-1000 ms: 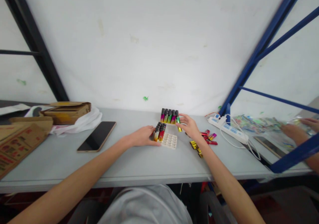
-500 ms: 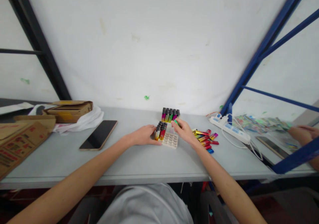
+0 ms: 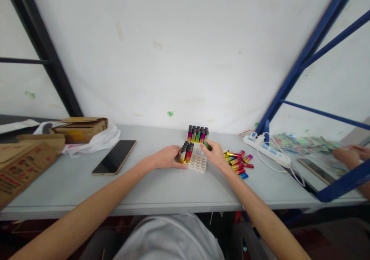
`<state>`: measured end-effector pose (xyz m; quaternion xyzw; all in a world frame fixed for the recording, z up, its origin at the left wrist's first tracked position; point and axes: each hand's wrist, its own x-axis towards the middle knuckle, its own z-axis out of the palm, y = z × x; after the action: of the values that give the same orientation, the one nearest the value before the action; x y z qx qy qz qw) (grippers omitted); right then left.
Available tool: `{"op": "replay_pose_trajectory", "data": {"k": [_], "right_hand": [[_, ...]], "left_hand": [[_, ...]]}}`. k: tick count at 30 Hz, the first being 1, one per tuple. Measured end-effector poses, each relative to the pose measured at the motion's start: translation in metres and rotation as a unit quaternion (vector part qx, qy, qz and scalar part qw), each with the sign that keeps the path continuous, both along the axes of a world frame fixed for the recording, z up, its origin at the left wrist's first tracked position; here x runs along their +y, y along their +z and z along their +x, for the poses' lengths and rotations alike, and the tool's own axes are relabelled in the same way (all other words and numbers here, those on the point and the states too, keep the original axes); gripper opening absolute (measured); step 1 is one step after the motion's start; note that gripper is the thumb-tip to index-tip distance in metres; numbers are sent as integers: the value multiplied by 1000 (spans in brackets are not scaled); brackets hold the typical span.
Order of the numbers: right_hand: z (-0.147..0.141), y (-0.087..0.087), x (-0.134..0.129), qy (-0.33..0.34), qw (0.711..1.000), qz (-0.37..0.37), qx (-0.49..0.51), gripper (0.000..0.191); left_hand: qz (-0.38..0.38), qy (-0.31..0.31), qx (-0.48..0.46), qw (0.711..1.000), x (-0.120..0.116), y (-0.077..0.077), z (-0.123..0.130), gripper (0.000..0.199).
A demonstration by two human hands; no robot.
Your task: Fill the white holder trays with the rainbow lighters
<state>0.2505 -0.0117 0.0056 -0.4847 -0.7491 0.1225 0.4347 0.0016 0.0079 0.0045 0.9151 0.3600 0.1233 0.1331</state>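
Note:
A white tray (image 3: 198, 162) with rows of round holes lies on the table in front of me. Several lighters (image 3: 188, 152) with black tops stand upright at its left side, in silver, orange and red. My left hand (image 3: 168, 156) grips the tray at its left edge, thumb along the front and fingers behind. Above the tray's right rear corner, my right hand (image 3: 214, 153) holds a green lighter (image 3: 207, 146) between thumb and fingers, tilted, its lower part hidden. Beyond it, a second group of upright lighters (image 3: 197, 133) stands packed together. Right of my right hand lies a loose pile of shiny lighter bodies (image 3: 238, 163).
A phone (image 3: 115, 157) lies to the left. Further left are cardboard boxes (image 3: 82, 129) and a white plastic bag (image 3: 108, 135). At right sits a white power strip (image 3: 267, 150) with cables, beside a blue metal frame (image 3: 289, 78) and another person's hands (image 3: 351, 156).
The green lighter has turned in my right hand, so its dark end now shows toward the right. My left hand and the tray have stayed put.

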Motion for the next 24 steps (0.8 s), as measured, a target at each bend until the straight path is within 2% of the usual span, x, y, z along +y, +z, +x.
{"op": "replay_pose_trajectory", "data": {"k": [4, 12, 17, 24], "right_hand": [[-1, 2, -2, -1, 1000, -3, -10, 46], [1, -1, 0, -7, 1000, 0, -10, 34], [2, 1, -1, 1, 1000, 6, -17, 39], [1, 9, -8, 122, 992, -19, 5, 35]], "left_hand": [[-1, 1, -3, 1000, 0, -1, 0, 58], [2, 4, 2, 1000, 0, 0, 0, 56], [3, 5, -7, 1000, -1, 1, 0, 57], [1, -4, -10, 1000, -1, 0, 0, 57]]}}
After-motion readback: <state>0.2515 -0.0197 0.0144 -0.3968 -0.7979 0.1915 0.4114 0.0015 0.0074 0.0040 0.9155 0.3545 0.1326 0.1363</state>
